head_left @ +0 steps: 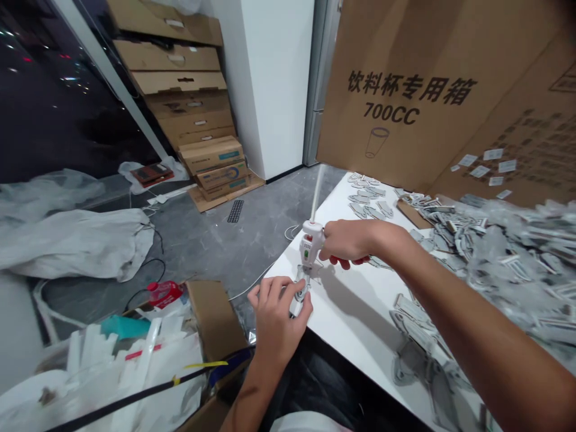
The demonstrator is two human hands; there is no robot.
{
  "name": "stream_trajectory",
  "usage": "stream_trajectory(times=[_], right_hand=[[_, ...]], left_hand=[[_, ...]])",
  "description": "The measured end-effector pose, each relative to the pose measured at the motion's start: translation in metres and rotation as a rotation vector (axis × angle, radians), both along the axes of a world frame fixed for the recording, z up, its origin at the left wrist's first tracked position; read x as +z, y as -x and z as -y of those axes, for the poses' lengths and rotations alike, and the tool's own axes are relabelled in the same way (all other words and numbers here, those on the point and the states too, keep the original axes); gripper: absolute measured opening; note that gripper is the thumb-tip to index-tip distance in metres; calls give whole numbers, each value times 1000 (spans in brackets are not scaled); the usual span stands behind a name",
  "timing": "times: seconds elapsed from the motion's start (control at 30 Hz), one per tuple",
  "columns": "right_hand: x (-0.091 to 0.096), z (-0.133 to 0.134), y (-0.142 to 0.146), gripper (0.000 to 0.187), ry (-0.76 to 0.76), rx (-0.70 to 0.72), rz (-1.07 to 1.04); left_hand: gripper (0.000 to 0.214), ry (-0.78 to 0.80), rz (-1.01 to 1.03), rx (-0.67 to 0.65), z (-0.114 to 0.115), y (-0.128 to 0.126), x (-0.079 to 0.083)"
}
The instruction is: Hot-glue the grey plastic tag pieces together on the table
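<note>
My right hand [348, 240] is wrapped round the handle of a white glue gun [311, 245], held nose down with a long pale glue stick [317, 192] standing out of its back end. The nozzle is just over a small clear-and-grey flat piece [302, 284] at the table's left edge; whether it touches cannot be made out. Thumb and fingertips of my left hand [279, 307] pinch this piece from the near side. Similar grey flat pieces [369, 199] lie in rows at the far end of the white table [344, 324].
Plastic-wrapped pieces [504, 252] heap on the table's right, with another pile [418, 330] nearer me. Behind stands a large cardboard box [396, 54]. An open carton [211, 318] of scraps is on the left. A cable [254, 282] hangs off the table; stacked boxes [216, 159] stand beyond.
</note>
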State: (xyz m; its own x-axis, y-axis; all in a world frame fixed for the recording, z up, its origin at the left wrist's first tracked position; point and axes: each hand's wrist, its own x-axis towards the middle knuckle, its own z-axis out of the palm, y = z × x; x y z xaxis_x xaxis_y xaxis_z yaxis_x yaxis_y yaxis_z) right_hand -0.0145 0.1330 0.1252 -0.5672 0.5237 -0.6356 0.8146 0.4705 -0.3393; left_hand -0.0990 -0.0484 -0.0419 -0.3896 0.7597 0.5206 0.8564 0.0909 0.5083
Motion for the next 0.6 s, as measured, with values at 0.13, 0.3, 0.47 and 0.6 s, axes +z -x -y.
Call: stream_trajectory(times=[0.13, 0.3, 0.47, 0.6], right_hand=[[6, 9, 5, 21, -120, 23, -7], [-22, -11, -40, 28, -68, -162, -303], [-44, -25, -81, 42, -75, -745, -1037], [-45, -22, -97, 46, -64, -909, -1511]], left_hand=[[12, -15, -11, -1, 0, 1, 1], [12, -49, -36, 0, 0, 2, -2], [13, -71, -54, 3, -2, 3, -4], [13, -68, -102, 21, -3, 2, -3]])
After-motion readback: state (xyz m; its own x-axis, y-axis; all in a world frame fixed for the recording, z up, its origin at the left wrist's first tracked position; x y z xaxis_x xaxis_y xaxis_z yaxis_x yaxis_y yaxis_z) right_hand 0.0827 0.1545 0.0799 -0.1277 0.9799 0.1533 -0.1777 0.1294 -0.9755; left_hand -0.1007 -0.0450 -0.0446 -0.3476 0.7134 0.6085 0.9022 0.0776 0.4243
